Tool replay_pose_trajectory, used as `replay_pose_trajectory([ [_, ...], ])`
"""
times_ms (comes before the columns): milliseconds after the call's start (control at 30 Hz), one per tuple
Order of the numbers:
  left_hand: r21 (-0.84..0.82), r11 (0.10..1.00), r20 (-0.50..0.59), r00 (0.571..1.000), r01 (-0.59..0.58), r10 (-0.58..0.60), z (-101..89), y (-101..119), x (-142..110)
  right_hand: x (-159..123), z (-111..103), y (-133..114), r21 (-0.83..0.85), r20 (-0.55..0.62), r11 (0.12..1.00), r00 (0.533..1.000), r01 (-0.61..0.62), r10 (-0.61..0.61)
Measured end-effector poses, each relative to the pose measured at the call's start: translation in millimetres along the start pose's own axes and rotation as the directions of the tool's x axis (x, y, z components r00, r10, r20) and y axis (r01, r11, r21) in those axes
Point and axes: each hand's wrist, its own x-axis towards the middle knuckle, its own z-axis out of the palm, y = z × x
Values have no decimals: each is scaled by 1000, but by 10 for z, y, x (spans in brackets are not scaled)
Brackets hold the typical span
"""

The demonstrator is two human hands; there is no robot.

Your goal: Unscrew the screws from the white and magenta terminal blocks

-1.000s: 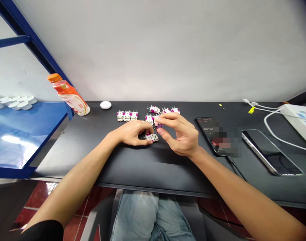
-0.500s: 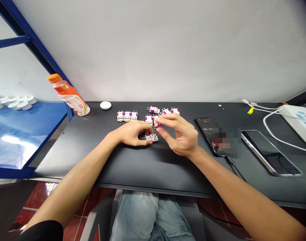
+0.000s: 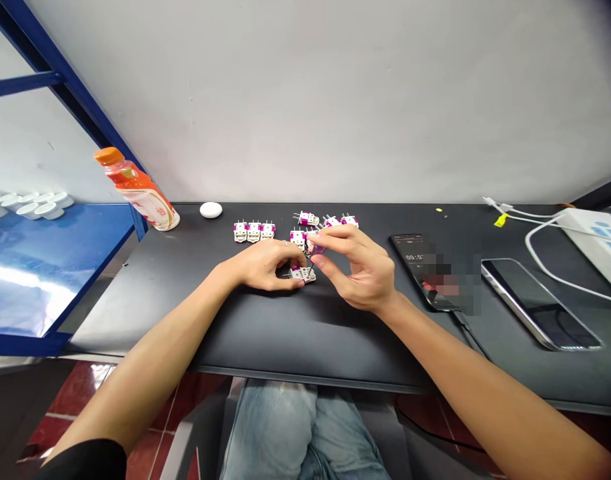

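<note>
My left hand [image 3: 268, 265] rests on the black desk, thumb and fingers closed around a small white and purple plug insert [image 3: 302, 274] with metal pins. In a pinch above it, my right hand [image 3: 361, 267] holds a small screwdriver [image 3: 316, 249] with a see-through purple handle. The thin shaft slants down to the insert's right part; the exact contact of its tip is too small to make out. Just behind my hands sit more inserts [image 3: 298, 239], partly covered by my right fingers. Three others stand in a row [image 3: 254, 231] behind my left hand.
An orange drink bottle [image 3: 140, 190] and a white oval object [image 3: 211, 210] are at the back left. On the right lie a black phone [image 3: 410, 257] with a cable, a second phone [image 3: 540, 307], white cables [image 3: 540, 257] and a white box [image 3: 598, 233].
Both hands stay almost in place over the same insert. The screwdriver handle looks slightly turned between my right fingers.
</note>
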Motion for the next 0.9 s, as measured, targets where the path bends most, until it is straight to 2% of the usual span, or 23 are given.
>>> replay_pose_trajectory([
  [133, -1, 1000, 3, 1000, -4, 4, -8, 11, -1, -6, -8, -6, 27, 24, 999, 1000, -18, 17],
  [367, -2, 1000, 8, 1000, 8, -8, -7, -3, -3, -3, 7, 17, 14, -20, 1000, 1000, 15, -14],
  [567, 5, 1000, 10, 1000, 10, -10, -8, 3, -5, -16, 0, 4, 18, 7, 1000, 1000, -23, 23],
  [767, 0, 1000, 5, 1000, 7, -7, -7, 3, -1, -6, 13, 20, 7, -24, 1000, 1000, 15, -15],
  [900, 5, 1000, 6, 1000, 7, -7, -4, -2, -2, -8, 8, 16, 15, -13, 1000, 1000, -4, 5],
])
